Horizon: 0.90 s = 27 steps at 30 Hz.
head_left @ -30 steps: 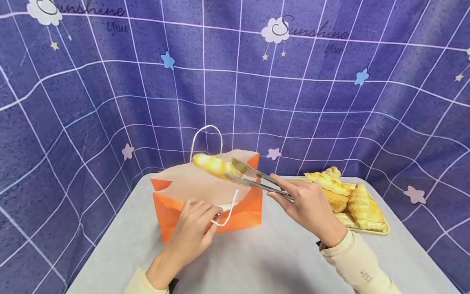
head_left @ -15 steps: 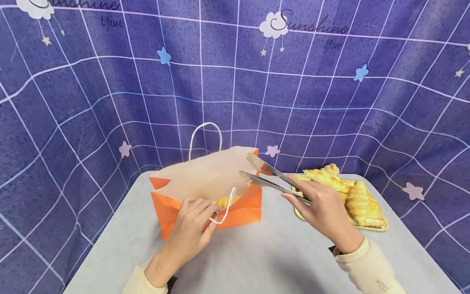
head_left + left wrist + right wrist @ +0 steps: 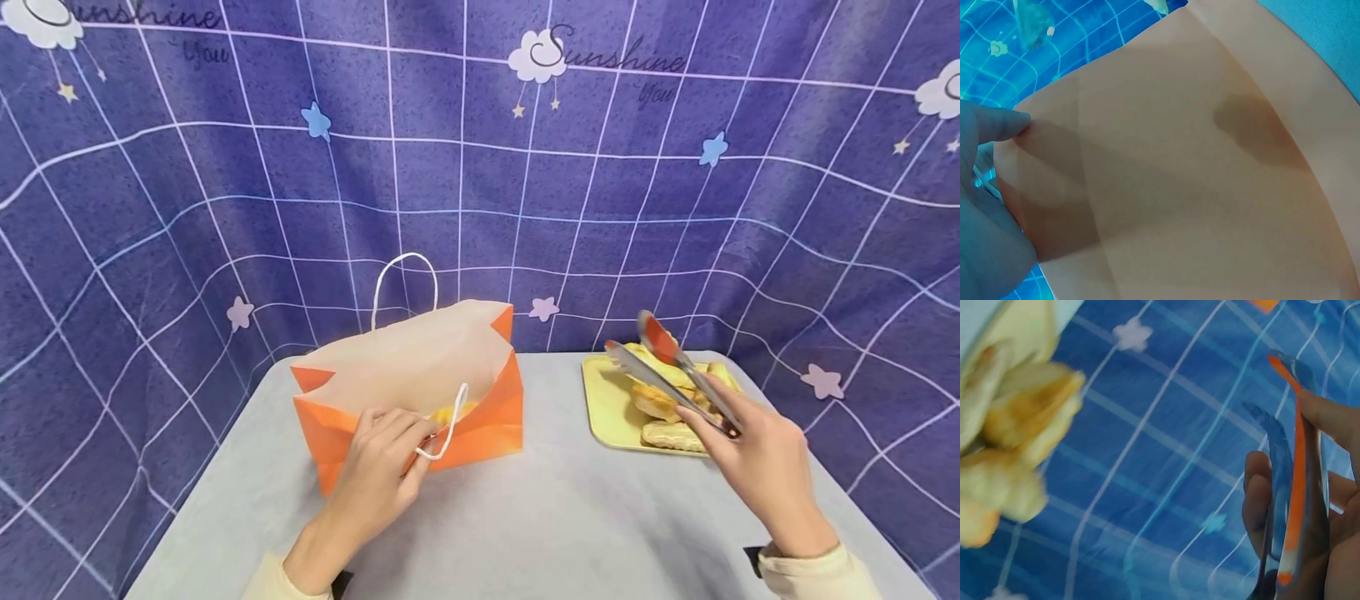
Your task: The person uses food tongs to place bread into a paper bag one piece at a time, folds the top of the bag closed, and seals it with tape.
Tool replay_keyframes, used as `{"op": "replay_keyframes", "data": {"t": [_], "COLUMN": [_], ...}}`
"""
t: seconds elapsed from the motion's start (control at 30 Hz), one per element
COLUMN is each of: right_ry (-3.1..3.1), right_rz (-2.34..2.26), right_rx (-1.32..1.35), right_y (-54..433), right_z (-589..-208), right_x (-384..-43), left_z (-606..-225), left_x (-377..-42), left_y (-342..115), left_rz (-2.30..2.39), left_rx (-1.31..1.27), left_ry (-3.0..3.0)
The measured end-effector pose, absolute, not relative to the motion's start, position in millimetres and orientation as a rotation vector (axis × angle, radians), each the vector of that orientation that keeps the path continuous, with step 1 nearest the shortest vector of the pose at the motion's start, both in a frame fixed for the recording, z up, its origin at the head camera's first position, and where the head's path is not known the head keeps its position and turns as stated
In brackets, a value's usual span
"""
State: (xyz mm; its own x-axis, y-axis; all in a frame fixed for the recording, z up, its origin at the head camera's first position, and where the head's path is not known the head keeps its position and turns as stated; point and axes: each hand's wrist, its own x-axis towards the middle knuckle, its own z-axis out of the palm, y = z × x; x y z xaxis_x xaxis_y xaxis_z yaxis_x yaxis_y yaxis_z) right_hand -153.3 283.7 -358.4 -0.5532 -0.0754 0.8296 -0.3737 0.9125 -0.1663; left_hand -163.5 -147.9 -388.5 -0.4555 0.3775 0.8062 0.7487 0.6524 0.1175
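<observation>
My left hand grips the near rim of an orange paper bag, beside its white cord handle. The bag's mouth gapes, and a yellow piece of bread shows inside it. In the left wrist view, the fingers of that hand lie at the edge of the bag's pale paper. My right hand holds metal tongs above the yellow tray. The tong tips are apart with nothing between them. Several breads lie on the tray, partly hidden by the tongs and hand.
A grey tabletop carries bag and tray, with bare surface between them and in front. Behind and at both sides hangs a purple-blue grid curtain. The bag's far handle stands upright.
The tongs let a bread go into the bag, then my right hand carried them rightward to over the tray. My left hand has kept its grip on the bag's rim.
</observation>
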Motion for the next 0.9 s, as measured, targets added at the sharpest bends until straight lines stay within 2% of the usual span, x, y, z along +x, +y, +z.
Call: {"op": "replay_keyframes", "data": {"t": [0.37, 0.57, 0.9], "right_ry": [-2.364, -2.393, -2.452], "right_rz": [0.493, 0.508, 0.476], "right_rx": [-0.179, -0.203, -0.190], "right_y": [343.4, 352.5, 346.7], "right_z": [-420.2, -443.2, -459.6], "right_x": [-123.0, -120.5, -134.4], "left_z": [-390.9, -388.2, -390.8], "left_x": [-162.5, -163.9, -163.8], "left_y": [-148.8, -149.1, -145.7], "left_rz": [-0.586, -0.578, -0.580], "left_rx": [-0.874, -0.877, -0.870], "left_ry": [-2.097, -2.101, -2.092]}}
